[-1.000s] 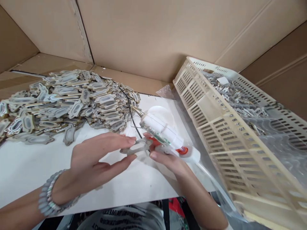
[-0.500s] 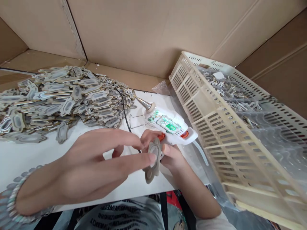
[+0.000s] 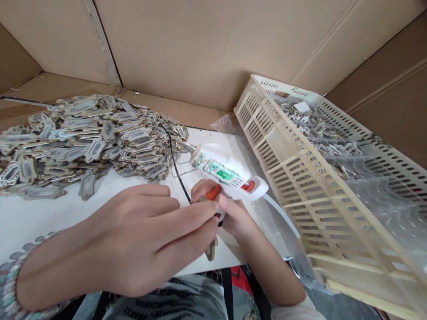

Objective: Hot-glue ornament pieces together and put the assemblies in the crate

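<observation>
At the centre of the frame a white glue gun (image 3: 227, 173) is gripped by the right hand (image 3: 233, 213), fingers closed round its handle, one fingertip laid on the orange trigger (image 3: 212, 192); its metal nozzle is pointed toward the upper left. A small flat grey piece (image 3: 211, 250) is pinched by the left hand (image 3: 147, 240) just below the gun, most of it hidden behind the closed fingers, only its lower end being seen; a beaded bracelet (image 3: 10, 289) is worn at the lower left. A heap of like pieces (image 3: 83, 138) is spread over the white table (image 3: 40, 213) at the left; a cream slotted basket (image 3: 300, 178) lined with clear plastic is stood at the right; brown cardboard (image 3: 200, 49) is seen across the top.
</observation>
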Demonstrator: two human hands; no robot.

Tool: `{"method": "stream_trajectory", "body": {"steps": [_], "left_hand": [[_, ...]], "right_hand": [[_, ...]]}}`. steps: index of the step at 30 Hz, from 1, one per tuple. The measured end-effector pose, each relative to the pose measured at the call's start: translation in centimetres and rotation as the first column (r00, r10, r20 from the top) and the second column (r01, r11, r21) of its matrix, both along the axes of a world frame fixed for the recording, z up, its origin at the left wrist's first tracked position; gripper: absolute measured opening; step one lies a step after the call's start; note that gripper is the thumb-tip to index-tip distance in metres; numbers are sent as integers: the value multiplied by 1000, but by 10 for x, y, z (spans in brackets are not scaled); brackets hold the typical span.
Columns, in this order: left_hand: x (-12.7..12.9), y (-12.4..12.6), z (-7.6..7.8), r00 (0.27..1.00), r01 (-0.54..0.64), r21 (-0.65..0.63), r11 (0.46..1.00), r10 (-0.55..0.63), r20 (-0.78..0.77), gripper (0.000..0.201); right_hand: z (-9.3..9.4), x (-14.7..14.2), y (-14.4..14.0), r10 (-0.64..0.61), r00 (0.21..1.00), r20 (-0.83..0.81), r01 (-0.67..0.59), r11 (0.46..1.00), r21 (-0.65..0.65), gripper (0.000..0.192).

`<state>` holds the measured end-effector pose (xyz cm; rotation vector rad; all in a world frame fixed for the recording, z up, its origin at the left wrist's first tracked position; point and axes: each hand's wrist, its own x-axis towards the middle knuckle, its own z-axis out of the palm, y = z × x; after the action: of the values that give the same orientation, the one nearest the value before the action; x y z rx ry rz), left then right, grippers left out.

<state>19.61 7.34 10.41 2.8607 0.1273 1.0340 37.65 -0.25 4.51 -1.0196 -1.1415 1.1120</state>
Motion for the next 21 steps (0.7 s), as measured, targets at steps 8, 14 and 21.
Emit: {"method": "stream_trajectory", "body": {"steps": [8,14,21], "left_hand": [[-15,67,-19,995,-72,198,978,55,87,8],[-28,86,-32,956,-271,171,947,246,158,14],[-31,83,-31,937,-318,192,928,278,211,17]], "right_hand": [[1,12,2,-414,869,271,414,908,62,32],[-4,7,2,-403,727,556,249,909,333,7],[-7,4,4,-347,654,672,137,928,346,16]]}}
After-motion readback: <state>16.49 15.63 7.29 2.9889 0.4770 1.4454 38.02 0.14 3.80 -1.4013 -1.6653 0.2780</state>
